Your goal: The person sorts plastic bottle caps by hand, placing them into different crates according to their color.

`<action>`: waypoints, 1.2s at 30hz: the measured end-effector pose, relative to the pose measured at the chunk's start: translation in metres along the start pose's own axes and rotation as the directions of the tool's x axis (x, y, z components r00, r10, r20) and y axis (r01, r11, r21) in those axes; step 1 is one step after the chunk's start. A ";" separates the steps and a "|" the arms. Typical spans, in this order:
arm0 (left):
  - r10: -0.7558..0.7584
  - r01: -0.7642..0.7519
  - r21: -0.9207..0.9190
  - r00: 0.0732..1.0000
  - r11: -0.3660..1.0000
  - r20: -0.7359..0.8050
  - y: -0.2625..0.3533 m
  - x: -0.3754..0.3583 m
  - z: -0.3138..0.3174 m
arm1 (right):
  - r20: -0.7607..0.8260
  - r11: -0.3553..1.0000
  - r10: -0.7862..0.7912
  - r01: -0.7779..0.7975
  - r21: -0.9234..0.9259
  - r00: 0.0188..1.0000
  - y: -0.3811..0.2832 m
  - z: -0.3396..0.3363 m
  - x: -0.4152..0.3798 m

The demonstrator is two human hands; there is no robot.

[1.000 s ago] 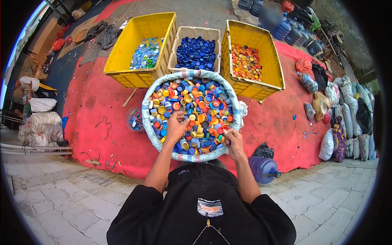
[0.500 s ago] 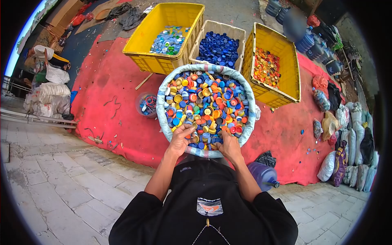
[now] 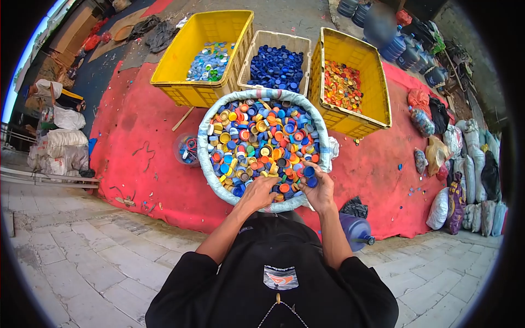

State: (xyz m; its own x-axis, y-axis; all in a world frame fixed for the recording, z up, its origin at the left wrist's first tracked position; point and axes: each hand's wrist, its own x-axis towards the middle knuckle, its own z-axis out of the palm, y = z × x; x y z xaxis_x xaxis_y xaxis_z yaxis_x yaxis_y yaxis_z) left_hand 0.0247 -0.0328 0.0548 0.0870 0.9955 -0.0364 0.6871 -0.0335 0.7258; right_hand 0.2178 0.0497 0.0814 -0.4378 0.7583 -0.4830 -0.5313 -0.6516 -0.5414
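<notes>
A round tub (image 3: 204,150) with a padded cloth rim sits before me, heaped with mixed bottle caps (image 3: 257,131) in blue, orange, yellow, red and white. At the tub's near right edge, my right hand (image 3: 321,191) is closed on blue bottle caps (image 3: 310,176), which show between thumb and fingers. My left hand (image 3: 258,194) rests on the heap near the front rim. Its fingers point right, thumb apart from them, and I make out nothing held in it.
Beyond the tub stand a yellow crate (image 3: 180,90) with light blue and green caps, a white crate (image 3: 306,60) with dark blue caps, and a yellow crate (image 3: 350,123) with orange and red caps. A water jug (image 3: 355,232) lies to the right; a small bucket (image 3: 186,148) stands left.
My right hand has come up out of the heap with blue caps in it and turned. My left hand has shifted right across the caps. The view has moved slightly.
</notes>
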 end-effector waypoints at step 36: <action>-0.328 0.069 -0.845 0.902 -0.530 0.279 -0.056 0.156 -0.048 | 0.005 1.000 -0.001 0.001 -0.014 1.000 -0.015 0.046 0.097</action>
State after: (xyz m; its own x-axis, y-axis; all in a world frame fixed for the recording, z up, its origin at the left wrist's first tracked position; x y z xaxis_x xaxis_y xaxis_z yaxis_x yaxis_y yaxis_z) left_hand -0.0346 0.1289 0.0412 0.0548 0.8847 -0.4628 -0.9678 0.1611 0.1933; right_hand 0.1500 0.1337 0.0746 -0.4413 0.7590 -0.4787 -0.5216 -0.6511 -0.5514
